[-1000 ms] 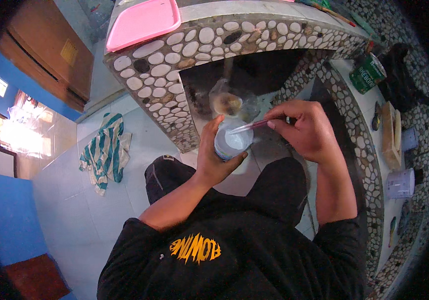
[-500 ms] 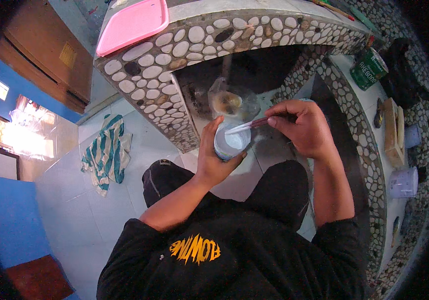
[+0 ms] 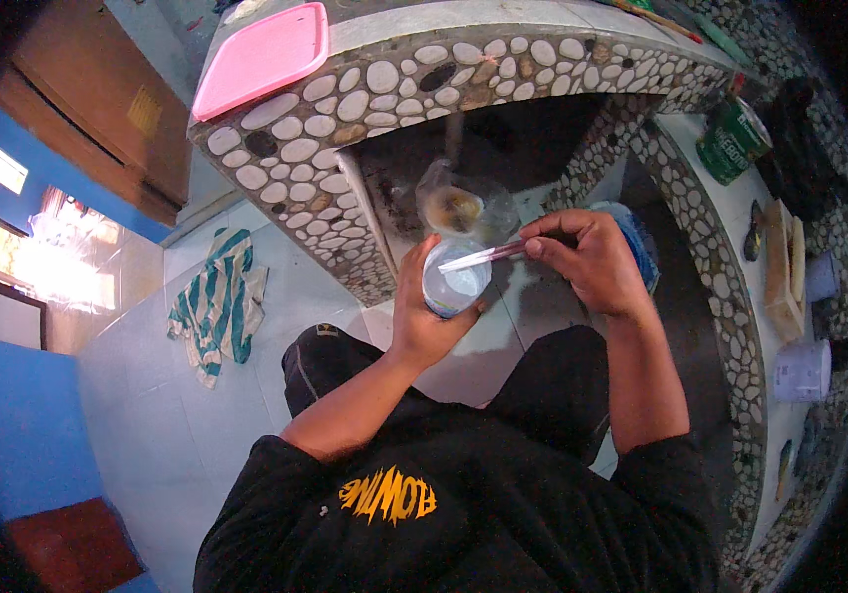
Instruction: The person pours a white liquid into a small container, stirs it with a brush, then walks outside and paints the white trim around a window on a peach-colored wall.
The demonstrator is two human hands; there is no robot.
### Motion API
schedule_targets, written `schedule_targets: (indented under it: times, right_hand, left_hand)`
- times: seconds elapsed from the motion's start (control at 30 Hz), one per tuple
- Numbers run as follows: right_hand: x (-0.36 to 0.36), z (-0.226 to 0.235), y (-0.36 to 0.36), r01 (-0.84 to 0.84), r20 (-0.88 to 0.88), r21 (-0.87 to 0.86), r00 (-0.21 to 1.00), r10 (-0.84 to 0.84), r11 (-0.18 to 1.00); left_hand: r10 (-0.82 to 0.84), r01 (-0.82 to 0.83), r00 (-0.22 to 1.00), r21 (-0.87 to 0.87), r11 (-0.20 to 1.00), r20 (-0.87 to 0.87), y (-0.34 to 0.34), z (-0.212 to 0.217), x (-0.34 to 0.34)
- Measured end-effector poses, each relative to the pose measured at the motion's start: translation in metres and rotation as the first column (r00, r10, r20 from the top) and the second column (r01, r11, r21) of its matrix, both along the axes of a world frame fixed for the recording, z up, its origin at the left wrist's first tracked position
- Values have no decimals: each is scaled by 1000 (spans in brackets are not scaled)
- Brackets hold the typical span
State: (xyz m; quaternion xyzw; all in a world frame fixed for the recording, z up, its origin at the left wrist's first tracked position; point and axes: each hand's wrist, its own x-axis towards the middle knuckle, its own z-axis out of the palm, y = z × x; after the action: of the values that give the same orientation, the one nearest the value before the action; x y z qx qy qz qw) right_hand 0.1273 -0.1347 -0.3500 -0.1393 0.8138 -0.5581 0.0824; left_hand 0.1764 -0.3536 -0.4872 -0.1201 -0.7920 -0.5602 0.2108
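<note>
My left hand (image 3: 431, 321) is wrapped round a small clear plastic cup (image 3: 455, 296) of white, paint-like stuff, held tilted above the floor between my knees. In my right hand (image 3: 597, 259), thumb and fingers pinch the dark reddish handle of a slim paintbrush (image 3: 469, 261). Its white-coated end lies across the cup's mouth, by the rim; whether it touches the rim, I cannot tell. Just beyond the cup, a crumpled clear plastic bag (image 3: 453, 208) with something yellowish in it rests on the floor.
Ahead curves a pebble-faced counter (image 3: 384, 76) bearing a pink tray (image 3: 264, 59). A striped cloth (image 3: 218, 301) lies on the tiles at left. Behind my right hand stands a blue container (image 3: 640, 242). On the right ledge are a green can (image 3: 733, 140) and a whitish tub (image 3: 802, 371).
My right hand has shifted slightly, and the brush end has moved a little left over the cup. More of the blue container shows behind that hand. The left hand keeps its hold.
</note>
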Motion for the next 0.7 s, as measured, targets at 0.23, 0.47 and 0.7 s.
schedule_targets:
  times: [0.23, 0.47, 0.7]
  right_hand:
    - [-3, -2, 3, -2, 31, -29, 1000, 3, 1000]
    - [-6, -10, 10, 14, 103, -97, 995, -4, 995]
    - [-9, -13, 16, 12, 55, -157, 998, -3, 988]
  left_hand:
    - [40, -40, 999, -13, 999, 12, 6, 2, 3]
    - [72, -73, 997, -62, 995, -11, 9, 5, 3]
    - [74, -73, 997, -38, 997, 18, 12, 3, 0]
